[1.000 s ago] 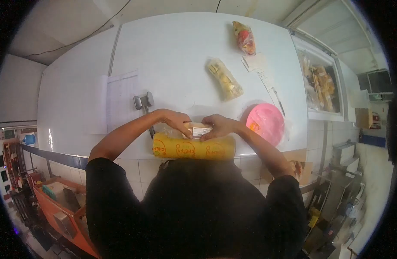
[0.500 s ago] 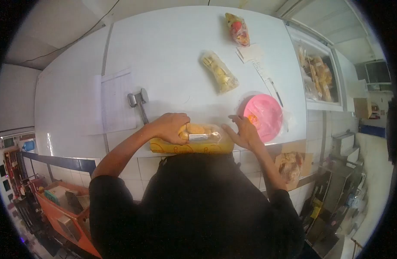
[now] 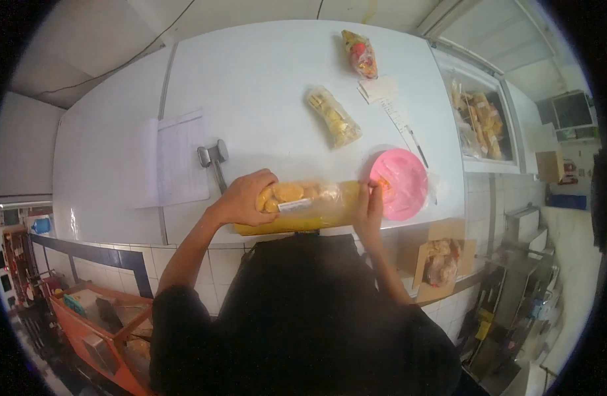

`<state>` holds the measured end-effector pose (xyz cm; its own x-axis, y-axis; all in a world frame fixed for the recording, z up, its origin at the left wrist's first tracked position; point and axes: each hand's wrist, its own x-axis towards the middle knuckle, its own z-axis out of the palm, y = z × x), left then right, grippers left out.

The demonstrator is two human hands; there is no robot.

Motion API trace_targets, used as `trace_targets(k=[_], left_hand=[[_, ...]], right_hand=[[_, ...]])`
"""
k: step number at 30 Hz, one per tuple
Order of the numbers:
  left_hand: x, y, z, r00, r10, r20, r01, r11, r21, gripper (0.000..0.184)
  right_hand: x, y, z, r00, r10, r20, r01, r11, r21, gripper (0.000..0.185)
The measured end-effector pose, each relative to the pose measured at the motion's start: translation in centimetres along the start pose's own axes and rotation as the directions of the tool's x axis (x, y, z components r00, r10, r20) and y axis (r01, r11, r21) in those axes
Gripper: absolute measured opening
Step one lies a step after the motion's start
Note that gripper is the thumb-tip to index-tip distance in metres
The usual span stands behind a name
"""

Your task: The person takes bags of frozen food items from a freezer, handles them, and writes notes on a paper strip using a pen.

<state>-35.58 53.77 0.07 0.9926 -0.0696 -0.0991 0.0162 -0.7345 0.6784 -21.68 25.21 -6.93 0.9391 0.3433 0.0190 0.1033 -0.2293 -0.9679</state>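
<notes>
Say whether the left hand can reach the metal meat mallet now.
Probably, though the left hand would likely have to release the clear bag first; the metal meat mallet lies close by, with nothing visible between.

Metal mallet [image 3: 215,160], paper sheet [image 3: 183,158], pen [image 3: 419,148]

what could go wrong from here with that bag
The right hand is close beside the pink plate, so it might nudge it. The yellow roll lies along the table's near edge and may roll off if bumped. If the left hand loosens around one end of the bag, it could slip.
</notes>
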Motion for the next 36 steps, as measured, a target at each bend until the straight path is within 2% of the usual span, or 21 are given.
trace_targets(k=[1,2,3,4,6,8,9,11,15,17,18,20,24,28,30,31,32,33,34,35,36], left_hand=[[-0.3,0.5,-0.9,0.994,-0.028,-0.103,0.029,1.0,0.007,0.054],[-0.7,0.9,-1.6,0.977,-0.056,-0.206,0.059,0.998,0.007,0.056],[-0.9,1.2,-2.1,0.974,-0.057,-0.221,0.06,0.998,0.008,0.056],[-1.0,1.4,-2.7,0.945,-0.037,-0.326,0.046,0.999,0.021,0.058],[-1.0,1.8,-3.0,0.895,-0.018,-0.446,0.035,0.999,0.03,0.06],[-0.8,2.2,-2.5,0.775,-0.029,-0.631,0.097,0.993,0.074,0.063],[-0.7,2.3,-2.3,0.763,-0.032,-0.646,0.099,0.993,0.068,0.063],[-0.2,2.2,-1.7,0.624,0.038,-0.781,0.062,0.993,0.098,0.064],[0.5,2.2,-1.5,0.573,0.054,-0.818,0.079,0.989,0.121,0.063],[0.5,1.9,-1.3,0.624,0.008,-0.781,0.023,0.999,0.029,0.061],[0.5,1.5,-1.2,0.626,0.006,-0.779,0.023,0.999,0.026,0.061],[0.4,0.7,-0.6,0.712,-0.04,-0.701,-0.026,0.996,-0.084,0.056],[1.0,-2.0,2.6,0.772,-0.098,-0.628,0.012,0.99,-0.139,0.053],[1.8,-3.7,4.7,0.823,-0.14,-0.551,0.01,0.973,-0.231,0.05],[2.0,-4.0,4.9,0.843,-0.161,-0.513,0.016,0.961,-0.276,0.049],[2.2,-4.1,4.7,0.88,-0.215,-0.424,0.087,0.95,-0.301,0.049],[2.5,-4.3,4.4,0.904,-0.268,-0.334,0.16,0.935,-0.318,0.05],[2.9,-4.7,4.4,0.904,-0.271,-0.332,0.162,0.933,-0.32,0.05],[3.3,-5.2,4.5,0.919,-0.314,-0.239,0.203,0.895,-0.397,0.05],[3.7,-5.8,4.7,0.927,-0.349,-0.141,0.248,0.848,-0.468,0.051],[4.1,-6.5,5.1,0.926,-0.351,-0.138,0.25,0.846,-0.471,0.051]], right_hand=[[1.0,-1.9,-0.4,0.994,-0.105,0.024,0.104,0.994,0.043,0.023],[1.3,-4.3,-1.0,0.993,-0.117,0.033,0.116,0.992,0.043,0.023],[1.6,-7.1,-1.5,0.972,-0.221,0.086,0.225,0.973,-0.051,0.02],[2.1,-9.6,-1.9,0.936,-0.322,0.146,0.341,0.93,-0.137,0.018],[1.9,-12.9,-1.9,0.881,-0.436,0.181,0.459,0.881,-0.112,0.018],[1.5,-15.0,-1.9,0.841,-0.502,0.201,0.523,0.85,-0.061,0.016],[1.7,-15.4,-1.7,0.831,-0.513,0.215,0.536,0.842,-0.062,0.016],[2.2,-15.8,-1.5,0.888,-0.429,0.165,0.441,0.896,-0.044,0.015],[3.7,-14.1,-1.5,0.923,-0.36,0.138,0.365,0.931,-0.01,0.015],[3.9,-13.4,-1.4,0.947,-0.29,0.137,0.278,0.956,0.097,0.015],[4.1,-12.9,-1.4,0.948,-0.287,0.137,0.275,0.957,0.095,0.015],[4.4,-11.2,-1.7,0.957,-0.249,0.148,0.243,0.968,0.061,0.015],[4.4,-4.8,-1.4,0.969,-0.188,0.163,0.171,0.979,0.109,0.013],[4.1,1.3,-1.0,0.989,0.013,0.146,-0.036,0.988,0.153,0.017],[3.9,3.8,-1.1,0.991,-0.071,0.116,0.07,0.997,0.013,0.022],[3.7,4.7,-1.5,0.992,-0.062,0.113,0.061,0.998,0.011,0.022],[3.6,5.5,-1.9,0.985,-0.076,0.157,0.093,0.99,-0.107,0.023],[3.5,5.0,-1.9,0.975,-0.086,0.206,0.132,0.966,-0.221,0.024],[3.2,4.5,-2.0,0.974,-0.083,0.209,0.13,0.966,-0.222,0.024],[2.7,3.9,-2.3,0.968,0.018,0.249,0.043,0.971,-0.237,0.023],[2.3,2.5,-2.4,0.951,0.118,0.286,-0.043,0.966,-0.256,0.022]])
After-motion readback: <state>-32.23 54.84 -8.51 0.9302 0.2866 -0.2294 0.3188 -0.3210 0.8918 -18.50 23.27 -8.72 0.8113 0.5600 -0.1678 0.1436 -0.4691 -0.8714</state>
